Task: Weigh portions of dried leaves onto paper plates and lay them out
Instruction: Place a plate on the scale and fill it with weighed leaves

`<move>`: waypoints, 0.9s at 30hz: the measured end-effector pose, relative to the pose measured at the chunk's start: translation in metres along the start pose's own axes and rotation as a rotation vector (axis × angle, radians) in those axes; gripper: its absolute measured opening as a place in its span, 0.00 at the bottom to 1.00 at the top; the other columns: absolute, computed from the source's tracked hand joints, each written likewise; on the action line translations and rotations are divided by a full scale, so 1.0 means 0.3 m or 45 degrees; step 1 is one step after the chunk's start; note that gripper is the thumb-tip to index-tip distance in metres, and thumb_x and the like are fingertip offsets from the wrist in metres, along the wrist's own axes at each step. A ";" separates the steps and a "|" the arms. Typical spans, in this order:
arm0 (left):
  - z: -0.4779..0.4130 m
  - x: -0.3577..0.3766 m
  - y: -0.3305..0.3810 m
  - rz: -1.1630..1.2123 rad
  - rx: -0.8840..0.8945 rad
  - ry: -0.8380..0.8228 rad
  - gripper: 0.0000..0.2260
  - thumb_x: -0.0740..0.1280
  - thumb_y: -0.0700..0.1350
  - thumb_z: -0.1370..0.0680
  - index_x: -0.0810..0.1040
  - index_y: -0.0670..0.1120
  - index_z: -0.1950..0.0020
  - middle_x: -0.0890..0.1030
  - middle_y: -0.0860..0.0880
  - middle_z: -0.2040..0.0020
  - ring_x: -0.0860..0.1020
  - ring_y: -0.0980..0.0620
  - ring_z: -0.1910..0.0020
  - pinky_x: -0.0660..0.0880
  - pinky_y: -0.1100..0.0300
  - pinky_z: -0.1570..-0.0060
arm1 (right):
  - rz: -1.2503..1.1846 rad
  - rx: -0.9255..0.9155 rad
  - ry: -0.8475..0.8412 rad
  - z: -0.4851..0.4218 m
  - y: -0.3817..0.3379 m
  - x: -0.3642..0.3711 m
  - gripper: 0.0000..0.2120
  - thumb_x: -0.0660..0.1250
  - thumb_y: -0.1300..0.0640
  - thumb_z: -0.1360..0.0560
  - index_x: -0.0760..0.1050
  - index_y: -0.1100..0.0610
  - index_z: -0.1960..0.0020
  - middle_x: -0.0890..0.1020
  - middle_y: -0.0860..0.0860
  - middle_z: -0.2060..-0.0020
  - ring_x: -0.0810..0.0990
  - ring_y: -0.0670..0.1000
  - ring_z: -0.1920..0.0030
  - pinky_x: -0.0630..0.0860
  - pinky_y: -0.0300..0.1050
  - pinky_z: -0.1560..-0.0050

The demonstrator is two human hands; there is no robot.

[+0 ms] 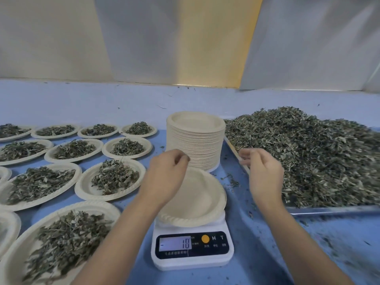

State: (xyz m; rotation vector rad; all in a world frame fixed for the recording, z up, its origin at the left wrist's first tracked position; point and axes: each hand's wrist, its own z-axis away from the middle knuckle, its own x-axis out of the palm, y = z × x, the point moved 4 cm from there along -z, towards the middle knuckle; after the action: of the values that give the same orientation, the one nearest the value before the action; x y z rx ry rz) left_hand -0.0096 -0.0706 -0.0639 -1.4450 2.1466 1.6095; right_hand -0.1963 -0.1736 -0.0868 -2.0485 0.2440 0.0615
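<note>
Scale [213, 246] needs zeroing w/ plate [202, 200] on (display isn't zero) before left hand [164, 177] & right hand [265, 177], fingers loosely curled, seemingly empty, scoop leaves [308, 157].

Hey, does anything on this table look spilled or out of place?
Yes. Loose leaf bits lie scattered on the blue table between the scale and the heaped tray. The scale's display also seems to show a minus sign, though an empty plate sits on it.

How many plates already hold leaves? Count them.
10 plates, left of the scale: four in back row, three next, two next, one nearest. Two cropped plates may add more.
</note>
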 end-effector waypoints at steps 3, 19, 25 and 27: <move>-0.001 0.060 0.059 0.169 0.015 -0.103 0.09 0.62 0.45 0.22 0.82 0.49 0.54 0.82 0.54 0.57 0.77 0.58 0.55 0.68 0.74 0.59 | 0.461 0.055 -0.110 -0.097 0.044 -0.066 0.15 0.58 0.56 0.22 0.75 0.55 0.37 0.81 0.51 0.48 0.79 0.52 0.50 0.74 0.47 0.54; -0.051 0.217 0.268 0.595 0.109 -0.063 0.12 0.62 0.43 0.23 0.80 0.55 0.62 0.83 0.57 0.60 0.80 0.58 0.54 0.76 0.54 0.50 | 0.995 0.324 -0.609 -0.218 0.289 0.004 0.31 0.63 0.57 0.21 0.50 0.61 0.26 0.50 0.63 0.25 0.59 0.65 0.28 0.60 0.55 0.31; -0.055 0.239 0.247 0.597 0.103 -0.097 0.14 0.62 0.43 0.23 0.79 0.57 0.64 0.82 0.59 0.62 0.80 0.60 0.56 0.75 0.60 0.54 | 1.257 -0.075 -0.289 -0.286 0.272 -0.010 0.26 0.64 0.45 0.24 0.65 0.57 0.31 0.64 0.56 0.30 0.65 0.59 0.32 0.69 0.55 0.38; -0.060 0.237 0.237 0.624 0.091 -0.091 0.14 0.62 0.43 0.22 0.79 0.56 0.64 0.82 0.61 0.62 0.80 0.62 0.57 0.74 0.63 0.56 | 1.343 -0.041 -0.145 -0.309 0.287 -0.038 0.28 0.61 0.41 0.24 0.65 0.55 0.30 0.61 0.57 0.27 0.60 0.60 0.30 0.65 0.56 0.35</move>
State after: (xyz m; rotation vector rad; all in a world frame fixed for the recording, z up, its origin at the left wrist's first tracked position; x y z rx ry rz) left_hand -0.0915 -0.1289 -0.0466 -0.8640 2.6240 1.6595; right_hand -0.2303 -0.2924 -0.1160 -1.7285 1.2211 0.8216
